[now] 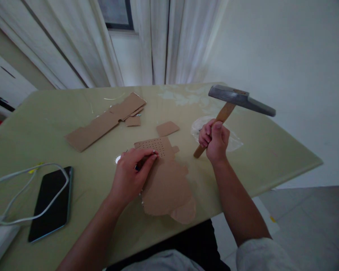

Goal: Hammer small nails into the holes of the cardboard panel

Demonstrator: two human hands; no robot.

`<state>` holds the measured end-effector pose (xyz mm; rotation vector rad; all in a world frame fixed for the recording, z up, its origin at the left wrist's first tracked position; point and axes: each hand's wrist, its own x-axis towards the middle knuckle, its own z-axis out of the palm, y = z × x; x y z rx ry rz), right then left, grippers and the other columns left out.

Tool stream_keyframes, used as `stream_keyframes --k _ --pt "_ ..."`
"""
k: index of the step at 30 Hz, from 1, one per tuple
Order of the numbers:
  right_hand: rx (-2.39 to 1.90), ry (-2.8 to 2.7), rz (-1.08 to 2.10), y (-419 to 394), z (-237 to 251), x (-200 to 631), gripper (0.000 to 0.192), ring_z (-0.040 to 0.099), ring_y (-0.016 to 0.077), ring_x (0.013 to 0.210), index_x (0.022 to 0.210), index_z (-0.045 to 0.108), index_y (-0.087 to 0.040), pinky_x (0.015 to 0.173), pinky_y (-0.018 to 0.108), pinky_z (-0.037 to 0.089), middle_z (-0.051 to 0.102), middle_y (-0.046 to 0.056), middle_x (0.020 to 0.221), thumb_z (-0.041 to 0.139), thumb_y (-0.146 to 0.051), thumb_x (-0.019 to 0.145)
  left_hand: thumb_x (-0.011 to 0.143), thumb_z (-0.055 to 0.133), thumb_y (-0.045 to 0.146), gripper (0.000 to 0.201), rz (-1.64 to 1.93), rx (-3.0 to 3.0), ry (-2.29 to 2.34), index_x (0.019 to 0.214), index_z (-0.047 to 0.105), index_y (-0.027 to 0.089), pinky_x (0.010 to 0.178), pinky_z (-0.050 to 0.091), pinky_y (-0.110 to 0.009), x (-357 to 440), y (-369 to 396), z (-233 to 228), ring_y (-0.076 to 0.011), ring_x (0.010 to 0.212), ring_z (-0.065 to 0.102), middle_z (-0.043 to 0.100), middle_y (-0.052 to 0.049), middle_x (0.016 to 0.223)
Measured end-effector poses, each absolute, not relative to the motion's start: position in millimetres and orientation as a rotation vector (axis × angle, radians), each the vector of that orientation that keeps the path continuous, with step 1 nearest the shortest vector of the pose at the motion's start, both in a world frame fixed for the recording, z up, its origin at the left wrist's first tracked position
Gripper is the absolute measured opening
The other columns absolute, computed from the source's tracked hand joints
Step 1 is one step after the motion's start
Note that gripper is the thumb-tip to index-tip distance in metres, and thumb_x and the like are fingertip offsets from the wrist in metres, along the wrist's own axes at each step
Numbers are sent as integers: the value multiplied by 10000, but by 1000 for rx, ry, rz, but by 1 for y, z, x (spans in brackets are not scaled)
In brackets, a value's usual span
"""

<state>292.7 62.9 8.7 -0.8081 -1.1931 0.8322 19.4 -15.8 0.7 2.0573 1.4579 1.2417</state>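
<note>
Right hand (214, 140) is up off the table (271, 150), its grip clamped round the wooden handle of a hammer (237, 99), steel head raised and tilted out to the right, well above the work. Left hand (131, 171) is down flat on a ragged piece of cardboard (166, 184), fingertips pinched together on something small and dark at the near edge of a dotted patch — a nail or punch perhaps, too small to tell. That patch (156, 145) already carries neat rows of little holes across the top flap of the cardboard, so a good share of the punching looks done; by my reading the rows reach about to where the fingers sit, and the broad lower part of the sheet is untouched. The hammer head hangs well apart from the left hand, not over it yet. Just beyond the sheet lies a small loose cardboard square (167, 128), and farther back a long folded cardboard strip (106, 120) with scraps beside it. Under the right hand there is a clear plastic wrapper (234, 143) on the table. Off to the left, a dark phone (51, 203) lies face up with a white cable (31, 169) looped across it. Curtains hang behind the table's far edge.
</note>
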Motion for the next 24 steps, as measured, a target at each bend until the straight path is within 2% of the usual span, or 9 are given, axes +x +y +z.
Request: stream_keyframes --k 7,11,19,24 --pt "-844 -1220 830 62 10 291 694 270 85 388 710 462 -273 357 246 212 315 -101 525 698 -888 928 1070 692 376 205 1206 2073 1482 1052 867 273 849 535 -420 20 -15 0 -247 905 773 883 -52 1006" --pt "-820 -1226 835 61 12 290 692 250 84 381 703 455 -275 344 243 205 294 -107 518 713 -878 924 1064 702 355 189 1190 2039 1478 1083 873 278 862 546 -410 21 -15 -3 -245 894 765 879 -56 1016" --pt "-912 -1499 1109 53 17 299 720 234 72 396 677 479 -264 348 233 182 310 -114 521 725 -910 880 1054 719 315 179 1224 2065 1418 1096 886 267 823 553 -383 20 -11 -8 -245 880 765 868 -65 971" --pt "-1081 -1930 1030 43 36 300 706 312 85 463 669 485 -243 437 256 233 375 -84 535 604 -849 1011 1060 720 284 172 1214 2089 1387 1108 885 263 806 548 -384 20 -9 -9 -261 927 785 883 -71 1030"
